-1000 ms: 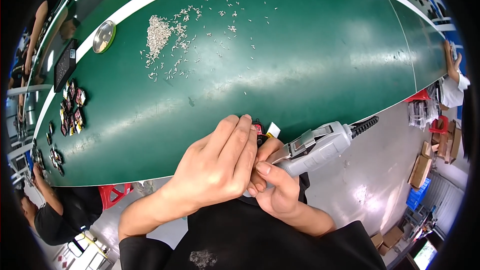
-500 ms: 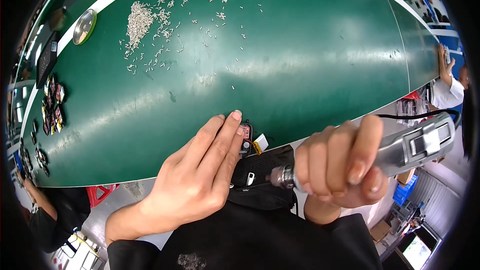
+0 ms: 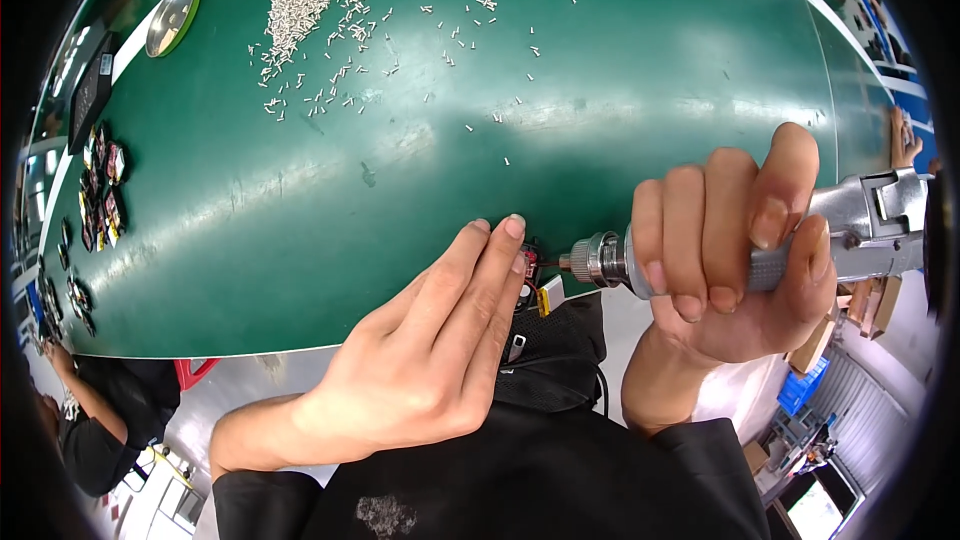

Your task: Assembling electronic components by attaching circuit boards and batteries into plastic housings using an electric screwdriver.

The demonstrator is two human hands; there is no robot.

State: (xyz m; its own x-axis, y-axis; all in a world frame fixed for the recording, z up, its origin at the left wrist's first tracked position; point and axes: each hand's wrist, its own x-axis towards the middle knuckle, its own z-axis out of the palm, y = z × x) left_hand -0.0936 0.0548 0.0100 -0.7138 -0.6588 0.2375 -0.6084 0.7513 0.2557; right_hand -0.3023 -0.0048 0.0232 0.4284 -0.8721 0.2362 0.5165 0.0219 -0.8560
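Note:
My left hand [image 3: 430,350] lies with its fingers stretched out and together, fingertips on a small black electronic device [image 3: 531,262] with a red circuit board. Its thumb is hidden, and the hand covers much of the device. A small white and yellow battery pack [image 3: 551,295] hangs by wires at the device's near side. My right hand [image 3: 725,240] is wrapped round a silver electric screwdriver [image 3: 607,261], held nearly level. Its thin bit points left and meets the device's right side; whether it sits in a screw I cannot tell.
Small silver screws [image 3: 297,10] lie heaped and scattered at the far left of the green table [image 3: 640,90]. A round green-rimmed dish [image 3: 172,20], a black tray [image 3: 92,90] and several small electronic assemblies [image 3: 103,190] are along the left side. A co-worker's arm [image 3: 90,400] shows at lower left.
The screwdriver in my right hand has moved up, its bit now at the device. My left hand and the device sit slightly further right in the picture; the whole view has shifted.

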